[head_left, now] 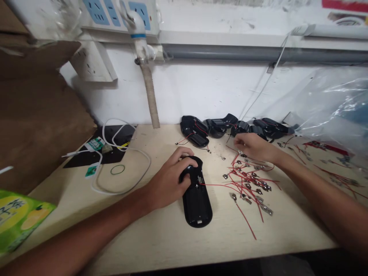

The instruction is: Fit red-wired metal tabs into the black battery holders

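My left hand [175, 174] grips the upper part of a glossy black plastic housing [198, 207], which lies on the table with its rounded end towards me. A metal contact [199, 179] sits inside the housing, and a red wire [218, 184] runs from it to the right. My right hand [253, 147] hovers at the far edge of a loose pile of red wires with metal contact plates [247, 180]. Its fingertips are pinched together, and what they hold, if anything, is too small and blurred to tell.
More black housings [194, 132] with thin wires line the wall. On the left are a white cable [146, 168], a green rubber band [117, 169], a cardboard box [37, 107] and a green package [23, 218]. A clear plastic bag [339, 103] stands at right; a hose [151, 96] hangs behind.
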A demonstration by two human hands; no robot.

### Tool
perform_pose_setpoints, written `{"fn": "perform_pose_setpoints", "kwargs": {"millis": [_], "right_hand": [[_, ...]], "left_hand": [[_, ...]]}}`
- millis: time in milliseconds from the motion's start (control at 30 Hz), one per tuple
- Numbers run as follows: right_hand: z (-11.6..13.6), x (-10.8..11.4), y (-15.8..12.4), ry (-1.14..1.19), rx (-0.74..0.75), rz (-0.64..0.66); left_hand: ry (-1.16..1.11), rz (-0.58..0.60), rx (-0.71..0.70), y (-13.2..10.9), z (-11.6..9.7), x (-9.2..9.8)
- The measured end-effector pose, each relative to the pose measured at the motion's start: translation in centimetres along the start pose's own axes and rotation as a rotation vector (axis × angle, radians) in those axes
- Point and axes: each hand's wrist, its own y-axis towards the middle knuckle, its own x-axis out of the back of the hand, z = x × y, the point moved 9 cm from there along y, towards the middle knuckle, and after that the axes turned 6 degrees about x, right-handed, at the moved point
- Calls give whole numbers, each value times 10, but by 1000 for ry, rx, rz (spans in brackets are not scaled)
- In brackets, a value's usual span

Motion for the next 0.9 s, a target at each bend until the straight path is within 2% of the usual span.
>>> {"fn": "perform_pose_setpoints", "kwargs": {"millis": [167,400,567,700,900], "right_hand": [[4,11,0,50,64,-11],[15,-3,-6,121,274,155],[18,0,-4,70,326,132],[22,10,-2,126,295,71],[30,22,-3,339,142,-73]], "left_hand": [[1,21,-4,-1,-2,-1],[4,36,-18,-2,-3,-3],[5,44,-4,-2,-2,-3],[9,39,-10,-3,-3,-3],[8,40,2,-4,-1,-5]]}}
